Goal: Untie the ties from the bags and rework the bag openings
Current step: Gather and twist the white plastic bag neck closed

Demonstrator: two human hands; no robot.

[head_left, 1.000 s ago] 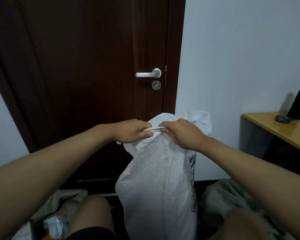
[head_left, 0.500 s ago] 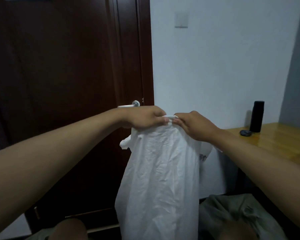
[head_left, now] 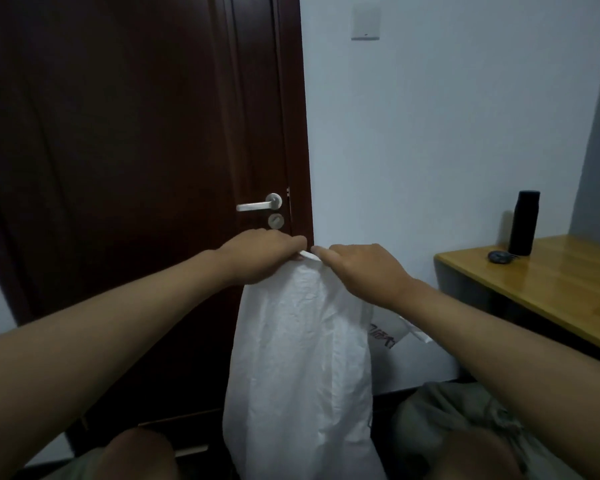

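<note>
Since a second ago both hands have risen with the bag, and the view has swung right, so the door handle [head_left: 258, 205] now sits above the knuckles and the light switch [head_left: 365, 23] shows on the wall.

Head view, the only one: the left hand [head_left: 262, 255] and the right hand [head_left: 359, 270] meet at the top of the white bag [head_left: 300, 368], fingertips nearly touching. Each has its fingers curled down over the gathered top edge, pinching the plastic, and a short strip of that edge shows between them. The bag hangs straight down between the person's knees, crumpled and slack, with a printed flap [head_left: 387, 332] sticking out behind the right forearm. To the right a wooden bench [head_left: 541, 282] carries a black bottle [head_left: 523, 223] and a small dark object [head_left: 499, 256] beside it.

No tie shows anywhere on the bag's mouth; whether one is hidden under the fingers I cannot tell. My judgement is that the work is at the opening itself, either loosening the closure or parting the top edge. The mouth is not yet spread, so reworking it remains. No other bags are plainly visible.
</note>
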